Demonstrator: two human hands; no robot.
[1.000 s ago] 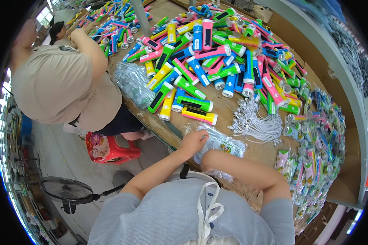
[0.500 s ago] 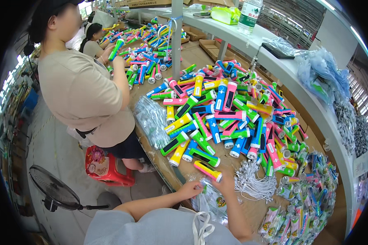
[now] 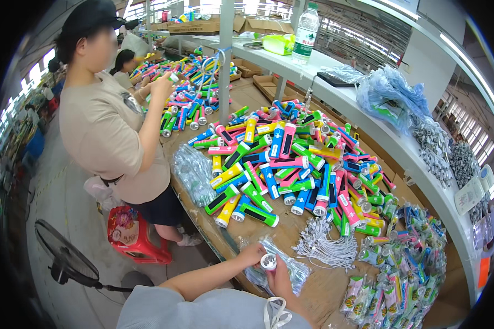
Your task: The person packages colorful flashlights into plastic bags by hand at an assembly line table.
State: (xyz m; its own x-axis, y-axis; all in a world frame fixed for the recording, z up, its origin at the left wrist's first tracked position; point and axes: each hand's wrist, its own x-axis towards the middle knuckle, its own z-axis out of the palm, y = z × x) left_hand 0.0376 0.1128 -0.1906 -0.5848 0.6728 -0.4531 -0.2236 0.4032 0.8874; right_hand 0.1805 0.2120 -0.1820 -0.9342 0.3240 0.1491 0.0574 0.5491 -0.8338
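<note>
1. Gripping 1 flashlight [image 3: 268, 261] in our right hand [image 3: 280, 278], we are turning its round white head and clear lens upward; our fingers are hiding most of its body.
2. Our left hand [image 3: 251, 255] is resting just beside this head, and its fingers are curling near the clear plastic bags [image 3: 299, 275]; we cannot tell whether it is pinching any of them.
3. The gripped flashlight is staying above these bags, near our edge of the brown table [image 3: 284, 233].
4. Beyond our hands, a big flashlight pile [image 3: 280, 164] is showing pink, blue, green and yellow bodies.
5. To the right, 1 bunch of white cables [image 3: 326, 247] is lying below the pile, and many bagged flashlights [image 3: 398, 274] are lying farther right.
6. At the left of the pile, 1 heap of clear packaging [image 3: 194, 174] is resting.
7. On our left, 1 co-worker [image 3: 110, 126] in a beige shirt is standing near a red stool [image 3: 134, 233].
8. Above the table, a white shelf [image 3: 282, 61] is carrying 1 clear bottle [image 3: 306, 34].
</note>
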